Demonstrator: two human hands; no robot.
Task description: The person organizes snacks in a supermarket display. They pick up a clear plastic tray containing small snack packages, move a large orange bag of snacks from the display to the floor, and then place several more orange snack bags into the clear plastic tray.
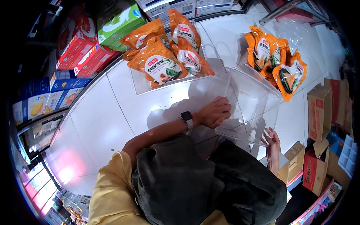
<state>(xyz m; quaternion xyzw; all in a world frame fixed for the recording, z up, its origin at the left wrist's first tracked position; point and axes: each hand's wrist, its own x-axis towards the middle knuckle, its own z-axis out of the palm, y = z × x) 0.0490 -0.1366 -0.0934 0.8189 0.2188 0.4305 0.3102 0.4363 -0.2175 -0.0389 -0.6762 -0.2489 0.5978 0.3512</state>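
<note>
A clear plastic bin (247,104), with nothing in it, is tilted in front of my knees. My left hand (216,112), with a watch on its wrist, has its fingers curled at the bin's left edge. At its near right corner, my right hand (271,138) holds the bin with fingers partly spread. Ahead on the left, orange pouches of packaged food (163,66) are heaped in another clear bin (137,87) on the tiled floor. More orange pouches (289,74) fill a third clear container (260,75), partly hidden, at the upper right.
Red cartons (84,56), a green carton (121,28) and blue-and-white boxes (60,92) line the left shelf edge. Opened cardboard boxes (317,112) stand at the right. Crumpled clear plastic film (292,31) and a metal rack leg (277,12) are at the upper right.
</note>
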